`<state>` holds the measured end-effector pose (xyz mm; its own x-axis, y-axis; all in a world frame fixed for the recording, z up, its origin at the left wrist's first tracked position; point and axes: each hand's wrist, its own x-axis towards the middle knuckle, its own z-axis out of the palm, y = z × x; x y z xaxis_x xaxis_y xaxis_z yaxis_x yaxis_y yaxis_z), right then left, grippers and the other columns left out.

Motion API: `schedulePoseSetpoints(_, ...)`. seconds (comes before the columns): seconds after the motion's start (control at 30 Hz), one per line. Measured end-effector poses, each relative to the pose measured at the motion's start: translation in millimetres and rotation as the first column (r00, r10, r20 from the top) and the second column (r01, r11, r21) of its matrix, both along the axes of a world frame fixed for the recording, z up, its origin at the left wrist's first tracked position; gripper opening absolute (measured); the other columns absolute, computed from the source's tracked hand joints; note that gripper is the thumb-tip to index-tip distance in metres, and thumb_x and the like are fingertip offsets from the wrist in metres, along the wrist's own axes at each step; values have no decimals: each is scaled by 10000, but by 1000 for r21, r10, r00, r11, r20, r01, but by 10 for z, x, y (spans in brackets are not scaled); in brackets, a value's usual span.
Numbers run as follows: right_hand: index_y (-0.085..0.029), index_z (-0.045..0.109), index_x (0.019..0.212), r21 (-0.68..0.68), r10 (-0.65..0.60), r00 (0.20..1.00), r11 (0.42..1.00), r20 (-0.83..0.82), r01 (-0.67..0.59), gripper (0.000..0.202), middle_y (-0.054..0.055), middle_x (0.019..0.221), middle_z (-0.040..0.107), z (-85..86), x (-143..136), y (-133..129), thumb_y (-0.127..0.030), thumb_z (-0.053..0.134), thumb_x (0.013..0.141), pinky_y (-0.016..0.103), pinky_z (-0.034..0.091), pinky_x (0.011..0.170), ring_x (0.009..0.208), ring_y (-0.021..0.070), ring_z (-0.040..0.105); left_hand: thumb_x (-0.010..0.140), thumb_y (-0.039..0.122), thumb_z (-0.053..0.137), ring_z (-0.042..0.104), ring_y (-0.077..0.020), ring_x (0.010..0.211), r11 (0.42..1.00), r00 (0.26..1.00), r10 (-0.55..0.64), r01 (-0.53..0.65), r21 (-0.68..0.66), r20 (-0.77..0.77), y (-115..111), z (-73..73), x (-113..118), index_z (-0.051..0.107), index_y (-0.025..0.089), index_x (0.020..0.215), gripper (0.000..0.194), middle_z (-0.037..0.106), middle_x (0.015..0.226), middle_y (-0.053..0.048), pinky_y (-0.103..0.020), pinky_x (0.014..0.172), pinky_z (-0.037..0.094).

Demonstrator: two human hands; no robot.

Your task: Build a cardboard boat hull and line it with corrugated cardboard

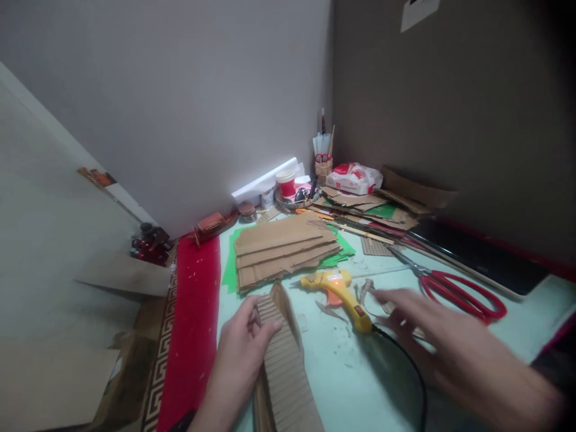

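Observation:
My left hand (pixel 245 342) is closed on a ribbed cardboard piece (pixel 288 366), the thumb on its upper face and the fingers at its left edge. The piece is long, pointed at the far end, with a curved cardboard side along it; its near end runs out of view. To the right lies a yellow hot glue gun (pixel 342 294) with an orange trigger, its nozzle toward the left. Slightly blurred, my right hand (pixel 427 336) is beside the gun's handle, fingers apart, the fingertips close to small cardboard scraps (pixel 366 289). Whether they touch a scrap is unclear.
Stacked cardboard sheets (pixel 283 252) lie on green paper (pixel 230 270). Red-handled scissors (pixel 463 294) and a black tablet-like device (pixel 477 252) are at the right. A black cord (pixel 416 366) trails from the glue gun. Behind are a tray (pixel 288 204), a pen holder (pixel 323 171) and more cardboard (pixel 414 189).

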<state>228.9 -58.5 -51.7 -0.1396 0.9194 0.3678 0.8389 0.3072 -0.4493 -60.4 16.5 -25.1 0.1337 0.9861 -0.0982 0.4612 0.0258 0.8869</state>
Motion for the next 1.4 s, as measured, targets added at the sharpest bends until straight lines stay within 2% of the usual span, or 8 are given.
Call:
schedulePoseSetpoints(0.13, -249, 501, 1280, -17, 239, 969, 971, 58, -239, 376, 86, 1031, 750, 212, -759, -24, -172, 495, 912, 318, 571, 553, 768, 255, 741, 781, 341, 690, 475, -167, 596, 999, 1000, -3, 4, 50, -29, 43, -59, 0, 555, 217, 721, 194, 453, 601, 67, -275, 572, 352)
schedulePoseSetpoints(0.27, -229, 534, 1233, -89, 288, 957, 954, 30, -285, 347, 90, 1007, 708, 308, -1023, 147, -157, 542, 893, 340, 576, 646, 849, 263, 697, 883, 348, 588, 581, -205, 732, 994, 999, -38, 40, 100, -22, 23, -84, 8, 653, 215, 850, 152, 606, 708, 22, -291, 694, 437)
schedulePoseSetpoints(0.4, -207, 554, 1193, -157, 269, 963, 953, 34, -260, 310, 107, 1069, 665, 246, -1100, 343, -142, 561, 890, 400, 552, 741, 927, 278, 654, 949, 326, 480, 612, -250, 949, 981, 998, -55, 61, 186, -36, 1, -124, 30, 713, 221, 912, 258, 691, 928, -49, -348, 867, 451)
schedulePoseSetpoints(0.63, -157, 597, 946, -125, 206, 978, 972, 26, -201, 144, 102, 914, 663, 65, -1223, 554, -69, 514, 868, 335, 454, 607, 742, 242, 642, 880, 255, 576, 434, -326, 1283, 961, 995, -17, 43, 273, -95, 29, -258, 55, 735, 191, 803, 188, 516, 1384, -145, -473, 1087, 302)
schedulePoseSetpoints(0.87, -190, 578, 794, -83, 125, 990, 988, -67, -130, 151, 29, 751, 643, -43, -1132, 649, -80, 512, 874, 292, 417, 633, 693, 195, 602, 936, 270, 499, 628, -234, 914, 984, 991, -134, 135, 121, -13, 17, -222, 64, 631, 222, 906, 144, 686, 923, -35, -354, 833, 465)
schedulePoseSetpoints(1.0, -193, 569, 784, -76, 102, 990, 991, -101, -110, 145, 14, 726, 626, -60, -1128, 654, -63, 534, 839, 272, 401, 611, 674, 184, 592, 911, 275, 541, 610, -224, 950, 994, 997, -56, 51, 95, 48, 4, -257, 87, 549, 229, 949, 61, 640, 951, -23, -338, 852, 452)
schedulePoseSetpoints(1.2, -201, 544, 798, -43, 112, 987, 992, -113, -118, 162, 10, 729, 612, -103, -1154, 682, -47, 513, 835, 271, 411, 614, 661, 178, 578, 927, 334, 515, 617, -231, 1057, 999, 988, -40, 40, 4, 150, -20, -258, 121, 546, 182, 1230, 340, 648, 1142, -97, -343, 919, 466)
schedulePoseSetpoints(1.4, -211, 524, 794, 3, 109, 987, 994, -116, -110, 167, 19, 745, 598, -157, -1153, 698, -55, 489, 846, 289, 417, 632, 694, 194, 567, 928, 316, 535, 600, -237, 1028, 993, 980, -117, 115, 22, 161, 14, -261, 115, 688, 186, 1096, 261, 648, 1046, -68, -352, 966, 421)
